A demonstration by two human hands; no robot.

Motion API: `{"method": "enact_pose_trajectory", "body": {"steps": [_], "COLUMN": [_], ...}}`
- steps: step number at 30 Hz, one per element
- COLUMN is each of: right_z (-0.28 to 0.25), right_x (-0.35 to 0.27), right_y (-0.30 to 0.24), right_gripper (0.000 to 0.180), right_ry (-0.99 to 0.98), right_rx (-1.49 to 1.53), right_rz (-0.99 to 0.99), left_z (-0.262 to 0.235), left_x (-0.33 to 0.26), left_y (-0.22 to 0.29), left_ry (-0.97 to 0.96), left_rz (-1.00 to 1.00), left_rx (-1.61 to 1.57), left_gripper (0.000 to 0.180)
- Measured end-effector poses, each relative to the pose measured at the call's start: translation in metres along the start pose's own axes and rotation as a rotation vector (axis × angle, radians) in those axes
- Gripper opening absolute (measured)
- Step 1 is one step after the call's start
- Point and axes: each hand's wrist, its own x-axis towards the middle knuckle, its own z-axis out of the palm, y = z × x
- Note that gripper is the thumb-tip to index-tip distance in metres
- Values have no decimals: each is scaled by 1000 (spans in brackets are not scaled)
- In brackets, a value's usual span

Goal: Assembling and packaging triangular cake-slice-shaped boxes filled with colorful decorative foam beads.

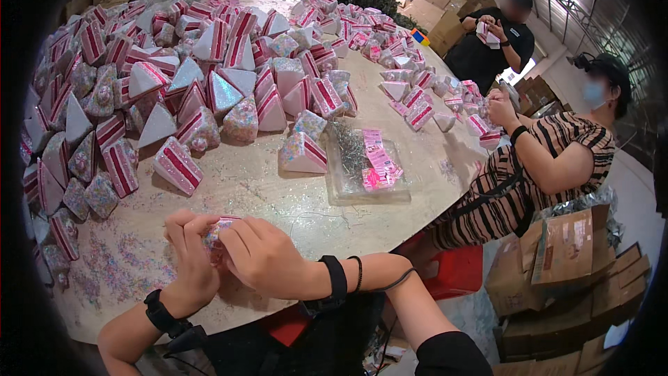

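Near the table's front edge, my left hand [192,254] and my right hand [270,256] close together round a small glittery cake-slice ornament [216,235]. Most of it is hidden by my fingers; a speckled, multicoloured patch shows between them. Beyond my hands lies a white and pink cake slice [178,166] with a dark pink stripe, tipped on its side. Another slice with a sprinkle-covered back [303,153] rests by a clear shallow tray [369,200]. In that tray are a heap of thin silvery wires or hooks [348,150] and several pink printed tags [378,157].
A big pile of cake slices [209,42] covers the table's left and far side. Loose glitter [125,264] is strewn at near left. Co-workers handle slices at the right: a person in stripes [536,167] and one in black [487,49]. Cardboard boxes [570,251] stand at lower right.
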Motion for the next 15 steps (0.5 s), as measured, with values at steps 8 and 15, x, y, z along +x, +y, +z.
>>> {"method": "enact_pose_trajectory", "body": {"steps": [8, 15], "right_z": [-1, -1], "right_x": [5, 11], "right_y": [10, 7], "right_gripper": [19, 18], "right_ry": [-155, 10], "right_rx": [696, -43], "right_rz": [560, -9], "left_z": [4, 7], "left_x": [3, 1], "left_y": [7, 0], "left_ry": [34, 4], "left_rz": [-80, -87], "left_rx": [-49, -121], "left_gripper": [57, 58]}}
